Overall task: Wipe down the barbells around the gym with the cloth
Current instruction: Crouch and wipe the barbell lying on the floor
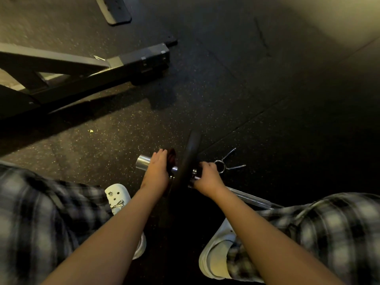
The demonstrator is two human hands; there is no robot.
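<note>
Two hands at the barbell (143, 163) on the floor | left hand (156, 171), fingers nearly straight, presses cloth (171, 159) on its end beside the plate (189, 161) | right hand (207, 177) grips the shaft | advice: steady shaft, wrap cloth around, rub lengthwise

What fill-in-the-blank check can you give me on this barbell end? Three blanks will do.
1. The left hand presses a dark red ____ onto the barbell sleeve.
2. The right hand grips the bar on the other side of a black ____.
3. The spring collar sits beside the ____ hand.
Missing words: cloth; plate; right.
</note>
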